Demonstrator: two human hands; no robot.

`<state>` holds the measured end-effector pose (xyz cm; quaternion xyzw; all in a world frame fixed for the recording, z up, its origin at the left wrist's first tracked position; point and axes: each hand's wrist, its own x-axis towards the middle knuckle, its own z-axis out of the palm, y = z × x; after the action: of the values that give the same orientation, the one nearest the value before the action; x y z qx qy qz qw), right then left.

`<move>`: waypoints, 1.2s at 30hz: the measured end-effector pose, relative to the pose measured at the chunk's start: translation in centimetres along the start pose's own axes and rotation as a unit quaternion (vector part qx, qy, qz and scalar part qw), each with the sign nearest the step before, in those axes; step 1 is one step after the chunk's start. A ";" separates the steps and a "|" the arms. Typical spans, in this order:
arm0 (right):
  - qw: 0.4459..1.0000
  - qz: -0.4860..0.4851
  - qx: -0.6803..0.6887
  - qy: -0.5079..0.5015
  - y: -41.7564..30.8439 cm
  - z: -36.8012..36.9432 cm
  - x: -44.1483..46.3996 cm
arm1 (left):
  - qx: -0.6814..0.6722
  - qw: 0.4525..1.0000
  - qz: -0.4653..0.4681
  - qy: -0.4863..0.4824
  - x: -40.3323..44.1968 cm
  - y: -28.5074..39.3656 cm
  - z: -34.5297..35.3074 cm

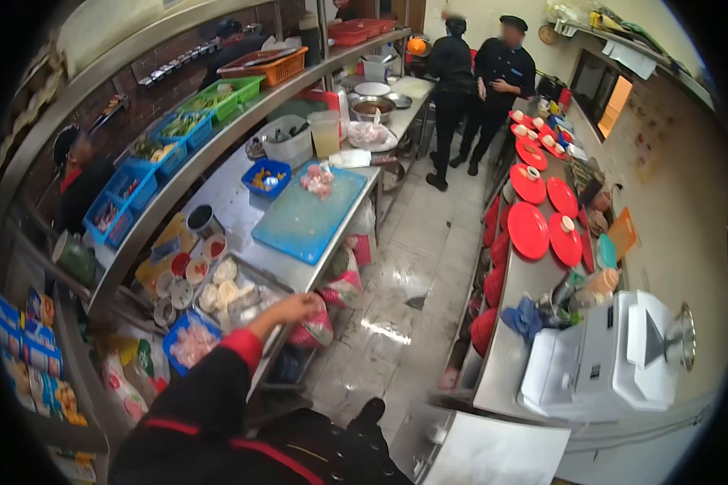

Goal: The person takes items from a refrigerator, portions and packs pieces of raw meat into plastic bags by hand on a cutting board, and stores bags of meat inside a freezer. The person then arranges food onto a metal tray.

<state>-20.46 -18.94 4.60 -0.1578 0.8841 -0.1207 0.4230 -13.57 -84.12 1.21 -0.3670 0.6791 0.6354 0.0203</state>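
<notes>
My left hand point(298, 307) reaches over the near edge of the steel counter, its fingers loosely curled together; nothing shows in them. Beside it is a metal tray point(273, 283) with pale, lumpy food point(218, 289) and a clear plastic bag. Below the tray, a blue basket point(172, 349) holds pinkish raw meat point(194, 343). Farther along the counter lies a blue cutting board point(299, 222) with a small heap of raw meat point(317, 181) at its far end. A cleaver point(352, 159) rests just beyond the board. My right hand is out of view.
Small bowls of seasonings point(196, 270) line the counter's left side. Baskets of vegetables point(182, 125) stand on the shelf above. Across the tiled aisle point(396, 275) are red plates point(528, 230) and a white scale point(598, 364). Two people in black point(501, 73) stand at the far end.
</notes>
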 end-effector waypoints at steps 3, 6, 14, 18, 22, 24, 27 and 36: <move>0.995 0.001 -0.022 -0.098 -8.2 -6.8 7.7 | 0.073 0.997 -0.003 0.030 -3.3 2.7 -1.1; 0.987 -0.116 -0.096 -0.052 -13.3 -11.4 17.9 | -0.031 0.998 -0.028 0.057 -4.3 3.1 -3.3; 0.976 -0.205 -0.055 -0.037 -32.5 -22.3 32.2 | -0.012 0.973 0.065 0.222 7.4 5.3 -13.9; 0.957 -0.256 -0.112 -0.074 -43.0 -26.7 36.1 | 0.028 0.964 0.104 0.244 17.0 8.8 -17.8; 0.870 -0.377 -0.273 -0.163 -50.7 -25.1 48.1 | 0.092 0.888 0.194 0.406 27.6 10.7 -19.5; 0.846 -0.442 -0.246 -0.168 -56.8 -22.7 53.8 | 0.123 0.826 0.220 0.503 31.1 11.8 -19.8; 0.820 -0.548 -0.052 -0.155 -68.7 -18.8 59.8 | 0.154 0.860 0.090 0.478 32.7 11.7 -18.8; 0.675 -0.719 -0.115 -0.124 -90.0 -18.9 65.3 | -0.262 0.852 -0.144 0.429 27.3 9.9 -20.1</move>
<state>-58.06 -125.18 1.04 -0.8053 0.4442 -0.2642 0.2905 -29.91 -115.42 -0.07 -0.6884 0.3687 0.5590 -0.2788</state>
